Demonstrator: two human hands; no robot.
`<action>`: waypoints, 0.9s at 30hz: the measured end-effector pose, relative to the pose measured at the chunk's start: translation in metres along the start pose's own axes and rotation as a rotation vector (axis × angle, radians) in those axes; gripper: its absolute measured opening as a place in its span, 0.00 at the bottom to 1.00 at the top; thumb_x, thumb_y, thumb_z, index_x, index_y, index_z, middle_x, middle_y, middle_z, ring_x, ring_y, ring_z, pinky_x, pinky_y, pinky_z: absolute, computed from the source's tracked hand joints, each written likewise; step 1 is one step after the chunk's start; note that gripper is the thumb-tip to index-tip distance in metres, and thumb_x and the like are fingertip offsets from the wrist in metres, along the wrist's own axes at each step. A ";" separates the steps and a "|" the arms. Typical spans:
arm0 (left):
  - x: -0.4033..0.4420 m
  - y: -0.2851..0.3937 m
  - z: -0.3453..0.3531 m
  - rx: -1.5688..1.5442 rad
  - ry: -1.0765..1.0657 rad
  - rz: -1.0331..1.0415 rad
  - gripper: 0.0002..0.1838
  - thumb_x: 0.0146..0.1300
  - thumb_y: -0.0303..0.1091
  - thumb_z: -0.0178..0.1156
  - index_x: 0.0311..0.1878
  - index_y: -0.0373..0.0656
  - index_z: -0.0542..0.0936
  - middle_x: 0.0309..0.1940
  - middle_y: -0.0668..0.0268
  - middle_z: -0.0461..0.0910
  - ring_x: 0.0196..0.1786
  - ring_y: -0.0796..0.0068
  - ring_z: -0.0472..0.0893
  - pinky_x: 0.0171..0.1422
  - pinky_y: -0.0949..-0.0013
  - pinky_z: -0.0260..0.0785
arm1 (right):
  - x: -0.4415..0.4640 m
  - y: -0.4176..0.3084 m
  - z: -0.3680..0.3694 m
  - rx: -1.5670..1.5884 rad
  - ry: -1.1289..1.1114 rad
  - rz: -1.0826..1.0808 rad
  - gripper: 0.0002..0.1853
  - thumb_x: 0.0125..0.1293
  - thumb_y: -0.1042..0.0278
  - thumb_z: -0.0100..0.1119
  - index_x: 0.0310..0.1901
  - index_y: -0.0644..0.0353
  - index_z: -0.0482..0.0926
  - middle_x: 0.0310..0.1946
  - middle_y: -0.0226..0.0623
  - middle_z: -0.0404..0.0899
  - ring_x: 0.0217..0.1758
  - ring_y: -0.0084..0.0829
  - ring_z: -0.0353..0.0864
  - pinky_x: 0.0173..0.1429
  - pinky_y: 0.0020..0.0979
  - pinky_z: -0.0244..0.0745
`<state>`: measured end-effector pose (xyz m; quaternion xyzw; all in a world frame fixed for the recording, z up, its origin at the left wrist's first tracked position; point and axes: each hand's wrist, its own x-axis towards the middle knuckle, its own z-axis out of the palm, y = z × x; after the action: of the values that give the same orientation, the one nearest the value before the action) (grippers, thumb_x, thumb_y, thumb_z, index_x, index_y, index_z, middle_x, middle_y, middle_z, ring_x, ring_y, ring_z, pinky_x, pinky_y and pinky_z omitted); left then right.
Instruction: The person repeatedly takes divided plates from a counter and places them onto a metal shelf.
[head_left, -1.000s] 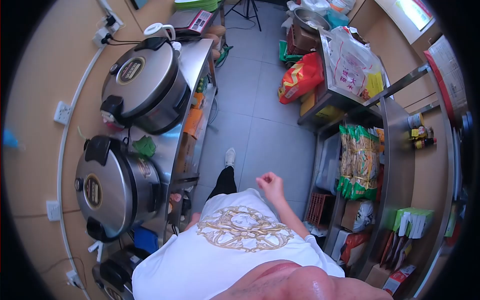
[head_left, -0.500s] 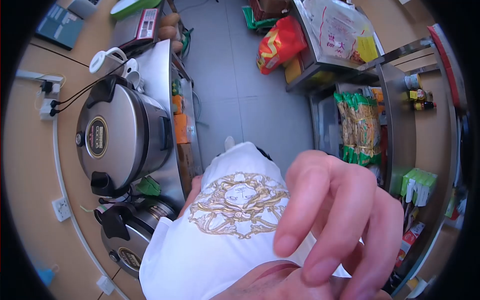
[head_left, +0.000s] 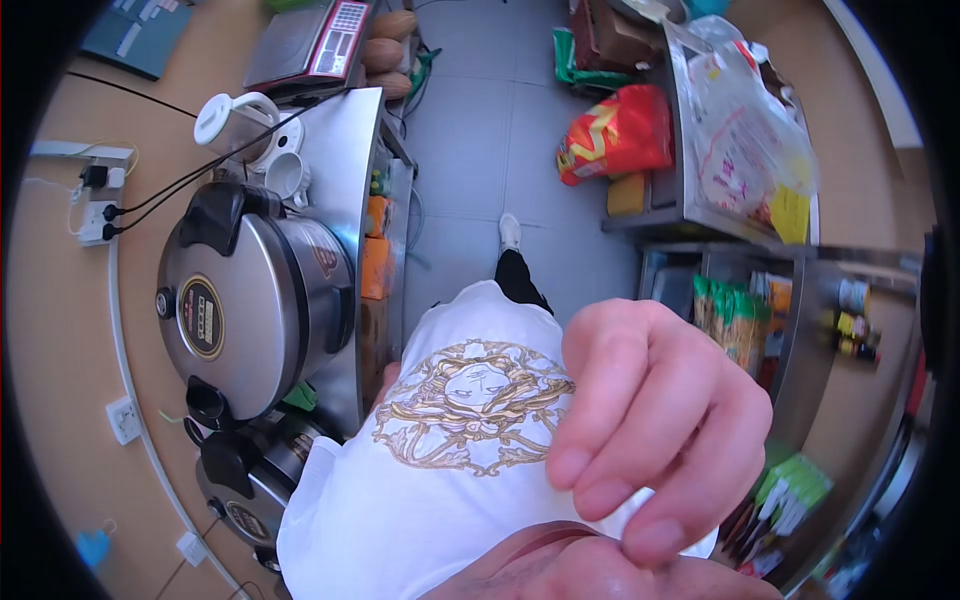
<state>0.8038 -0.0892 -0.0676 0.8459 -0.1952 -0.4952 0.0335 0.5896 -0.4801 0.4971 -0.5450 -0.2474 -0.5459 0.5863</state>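
Over white, gold-scrolled shirt [head_left: 470, 400]: right hand [head_left: 672, 405], loosely curled.

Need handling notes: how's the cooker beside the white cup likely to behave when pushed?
The cooker is probably heavy and stiff, given its bulky, metallic body. Its smooth, shiny lid may be slippery; the black side handle looks like better purchase. Its broad, squat shape suggests sliding rather than tipping.

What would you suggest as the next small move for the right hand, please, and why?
Probably lowering the right hand away from the camera: it looms large in view, fingers loosely curled with nothing visible in them, and covers part of the white shirt.
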 end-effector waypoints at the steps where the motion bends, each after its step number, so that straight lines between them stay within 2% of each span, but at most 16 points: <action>1: 0.004 0.012 0.000 -0.013 0.004 -0.012 0.14 0.67 0.41 0.58 0.48 0.40 0.79 0.35 0.57 0.84 0.39 0.62 0.84 0.41 0.57 0.76 | 0.005 0.007 -0.014 0.015 0.026 0.006 0.02 0.66 0.72 0.66 0.38 0.59 0.86 0.44 0.32 0.79 0.47 0.30 0.82 0.56 0.32 0.83; 5: 0.014 0.072 0.002 -0.089 0.034 -0.034 0.14 0.67 0.41 0.58 0.48 0.40 0.79 0.35 0.57 0.84 0.39 0.62 0.84 0.41 0.57 0.76 | 0.040 0.035 -0.062 0.135 0.136 -0.052 0.02 0.66 0.74 0.66 0.39 0.59 0.86 0.46 0.29 0.79 0.50 0.29 0.81 0.58 0.31 0.83; 9: 0.027 0.154 -0.001 -0.179 0.060 -0.032 0.14 0.67 0.40 0.58 0.48 0.40 0.79 0.35 0.57 0.84 0.39 0.63 0.84 0.41 0.58 0.76 | 0.079 0.043 -0.127 0.178 0.050 -0.011 0.02 0.66 0.75 0.66 0.39 0.58 0.86 0.47 0.26 0.80 0.53 0.27 0.80 0.58 0.30 0.83; 12: 0.037 0.207 -0.002 -0.257 0.086 -0.039 0.14 0.67 0.40 0.58 0.48 0.40 0.79 0.35 0.58 0.84 0.39 0.64 0.84 0.41 0.58 0.76 | 0.105 0.063 -0.184 0.188 -0.129 0.008 0.02 0.68 0.74 0.64 0.40 0.60 0.83 0.46 0.29 0.79 0.50 0.30 0.81 0.56 0.32 0.83; 15: 0.043 0.252 -0.004 -0.325 0.103 -0.051 0.14 0.68 0.40 0.58 0.48 0.40 0.79 0.35 0.58 0.84 0.39 0.64 0.84 0.41 0.59 0.76 | 0.115 0.097 -0.230 0.181 -0.228 0.008 0.06 0.68 0.69 0.65 0.39 0.61 0.79 0.44 0.36 0.78 0.47 0.34 0.82 0.52 0.37 0.83; 18: 0.050 0.284 -0.009 -0.375 0.124 -0.067 0.14 0.68 0.40 0.58 0.49 0.40 0.79 0.35 0.58 0.84 0.39 0.65 0.84 0.40 0.59 0.76 | 0.102 0.133 -0.259 0.188 -0.120 0.111 0.06 0.70 0.71 0.63 0.39 0.62 0.77 0.40 0.41 0.78 0.43 0.37 0.81 0.49 0.38 0.81; 20: 0.057 0.301 -0.014 -0.400 0.141 -0.076 0.14 0.68 0.40 0.58 0.49 0.39 0.79 0.35 0.58 0.84 0.39 0.65 0.84 0.40 0.59 0.76 | 0.094 0.149 -0.269 0.099 0.068 0.265 0.03 0.68 0.79 0.61 0.39 0.62 0.76 0.38 0.42 0.78 0.41 0.36 0.81 0.48 0.34 0.79; 21: 0.061 0.309 -0.017 -0.410 0.150 -0.079 0.14 0.68 0.40 0.58 0.49 0.39 0.79 0.35 0.58 0.84 0.39 0.65 0.84 0.40 0.59 0.76 | 0.093 0.159 -0.275 0.025 0.139 0.372 0.08 0.65 0.84 0.63 0.39 0.61 0.75 0.38 0.39 0.77 0.42 0.32 0.80 0.48 0.30 0.79; 24: 0.081 0.330 -0.033 -0.430 0.172 -0.083 0.15 0.68 0.40 0.58 0.49 0.39 0.79 0.35 0.59 0.84 0.39 0.66 0.84 0.40 0.60 0.76 | 0.065 0.208 -0.311 -0.249 0.182 0.708 0.08 0.63 0.86 0.65 0.39 0.63 0.78 0.36 0.35 0.80 0.38 0.23 0.80 0.45 0.23 0.77; 27: 0.107 0.356 -0.059 -0.450 0.206 -0.043 0.15 0.68 0.40 0.58 0.49 0.39 0.79 0.35 0.59 0.84 0.39 0.66 0.84 0.40 0.60 0.76 | 0.036 0.256 -0.347 -0.288 0.240 1.074 0.05 0.63 0.81 0.68 0.38 0.64 0.81 0.31 0.30 0.82 0.33 0.17 0.79 0.41 0.20 0.77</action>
<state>0.7948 -0.4642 -0.0375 0.8672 -0.0573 -0.4379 0.2302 0.7268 -0.8573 0.3360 -0.6031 0.2096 -0.2576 0.7252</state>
